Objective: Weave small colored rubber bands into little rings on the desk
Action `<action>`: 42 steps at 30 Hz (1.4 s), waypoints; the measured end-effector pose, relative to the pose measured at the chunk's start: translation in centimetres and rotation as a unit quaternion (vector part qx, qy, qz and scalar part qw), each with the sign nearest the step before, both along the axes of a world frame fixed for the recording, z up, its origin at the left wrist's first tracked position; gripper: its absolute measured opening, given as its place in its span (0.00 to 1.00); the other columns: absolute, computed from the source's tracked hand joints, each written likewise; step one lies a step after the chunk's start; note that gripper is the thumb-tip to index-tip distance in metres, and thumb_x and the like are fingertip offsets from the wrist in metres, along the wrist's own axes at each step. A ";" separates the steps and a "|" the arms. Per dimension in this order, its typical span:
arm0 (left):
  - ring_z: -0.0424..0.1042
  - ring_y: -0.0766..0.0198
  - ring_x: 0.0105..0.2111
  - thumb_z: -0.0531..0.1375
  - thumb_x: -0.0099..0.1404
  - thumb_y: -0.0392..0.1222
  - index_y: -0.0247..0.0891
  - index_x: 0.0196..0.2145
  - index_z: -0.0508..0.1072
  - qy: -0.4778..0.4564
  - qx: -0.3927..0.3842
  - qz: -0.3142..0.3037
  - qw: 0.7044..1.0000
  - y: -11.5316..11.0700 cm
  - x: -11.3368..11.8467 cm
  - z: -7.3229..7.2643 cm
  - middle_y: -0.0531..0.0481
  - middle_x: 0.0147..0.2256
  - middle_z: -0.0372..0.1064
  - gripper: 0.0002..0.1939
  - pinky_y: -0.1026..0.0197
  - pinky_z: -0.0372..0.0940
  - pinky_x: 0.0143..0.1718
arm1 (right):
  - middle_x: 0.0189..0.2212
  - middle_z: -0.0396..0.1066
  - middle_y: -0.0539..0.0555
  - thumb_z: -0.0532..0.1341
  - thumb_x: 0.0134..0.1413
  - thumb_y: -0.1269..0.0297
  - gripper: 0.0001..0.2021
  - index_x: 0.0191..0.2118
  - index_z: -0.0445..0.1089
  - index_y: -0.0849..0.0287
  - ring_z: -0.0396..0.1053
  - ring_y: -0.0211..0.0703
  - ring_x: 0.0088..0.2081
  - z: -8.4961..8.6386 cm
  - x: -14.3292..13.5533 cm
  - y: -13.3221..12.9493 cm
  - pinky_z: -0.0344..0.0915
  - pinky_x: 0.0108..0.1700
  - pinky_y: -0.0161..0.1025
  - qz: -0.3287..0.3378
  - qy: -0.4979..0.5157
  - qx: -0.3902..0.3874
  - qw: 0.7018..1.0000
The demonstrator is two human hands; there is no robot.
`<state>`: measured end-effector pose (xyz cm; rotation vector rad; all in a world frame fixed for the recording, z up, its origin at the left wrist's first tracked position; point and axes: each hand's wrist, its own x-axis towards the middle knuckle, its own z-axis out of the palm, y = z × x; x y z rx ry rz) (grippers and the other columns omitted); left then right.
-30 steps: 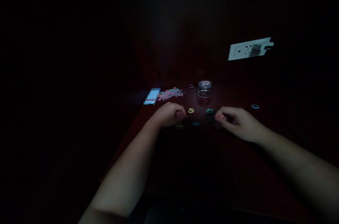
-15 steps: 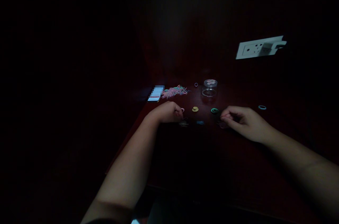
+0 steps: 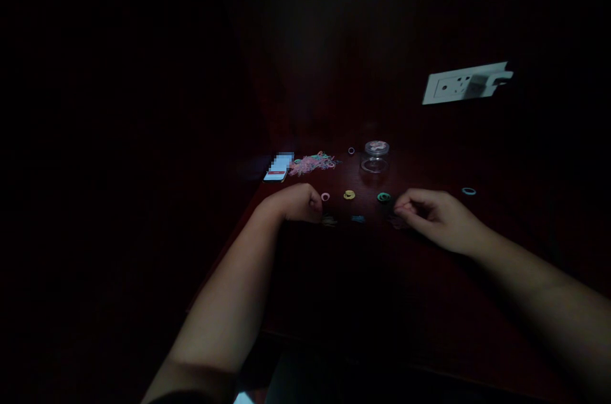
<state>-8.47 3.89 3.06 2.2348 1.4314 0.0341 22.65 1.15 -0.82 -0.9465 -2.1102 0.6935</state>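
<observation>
My left hand point(image 3: 301, 203) is closed, its fingers curled down beside a pink band ring point(image 3: 325, 197); what it may hold is hidden. My right hand point(image 3: 400, 208) is closed in a pinch, just right of the green bands point(image 3: 384, 197); anything between its fingertips is too small to tell. Yellow bands point(image 3: 349, 195) lie between the hands. Nearer to me are a dim pale-yellow bunch point(image 3: 329, 221), a blue bunch point(image 3: 358, 219) and a dark reddish bunch point(image 3: 397, 222) by my right fingertips. Behind lies a heap of mixed coloured bands point(image 3: 312, 164).
A lit phone point(image 3: 279, 167) lies left of the heap. A clear lidded jar point(image 3: 375, 158) stands at the back, with a small ring point(image 3: 351, 151) to its left. A light-blue ring point(image 3: 468, 191) lies far right. A socket panel point(image 3: 463, 84) is on the wall.
The pink band ring beside my left hand shows more fully now. Both hands keep nearly the same closed pose. The whole view has shifted slightly.
</observation>
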 end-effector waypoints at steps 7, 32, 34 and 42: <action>0.71 0.66 0.28 0.61 0.49 0.39 0.39 0.30 0.79 0.004 0.005 -0.004 1.000 0.0 0.1 -0.1 0.53 0.28 0.76 0.09 0.65 0.59 0.28 | 0.24 0.70 0.53 0.59 0.59 0.58 0.11 0.31 0.70 0.60 0.64 0.39 0.26 0.0 0.1 0.0 0.62 0.29 0.36 0.002 -0.008 -0.007 1.000; 0.68 0.52 0.55 0.55 0.61 0.35 0.34 0.50 0.73 0.077 0.178 0.193 0.962 3.9 -1.3 -4.0 0.36 0.54 0.69 0.20 0.57 0.60 0.55 | 0.23 0.69 0.52 0.59 0.60 0.58 0.11 0.31 0.70 0.59 0.64 0.39 0.25 0.2 -0.1 -0.1 0.62 0.28 0.37 0.001 -0.018 0.006 1.000; 0.68 0.52 0.54 0.54 0.62 0.35 0.33 0.49 0.74 0.072 0.185 0.192 0.961 4.0 -1.1 -4.0 0.36 0.54 0.70 0.18 0.57 0.61 0.54 | 0.23 0.70 0.52 0.59 0.60 0.58 0.11 0.31 0.70 0.59 0.64 0.39 0.26 0.1 0.0 0.0 0.62 0.29 0.37 0.002 -0.016 0.003 1.000; 0.70 0.65 0.28 0.59 0.60 0.46 0.40 0.34 0.76 -0.007 0.155 0.039 0.987 0.0 1.7 -0.7 0.51 0.32 0.76 0.09 0.64 0.60 0.29 | 0.23 0.70 0.51 0.59 0.59 0.58 0.11 0.31 0.69 0.59 0.64 0.38 0.25 0.3 -0.1 -0.2 0.62 0.28 0.36 0.004 -0.018 0.003 1.000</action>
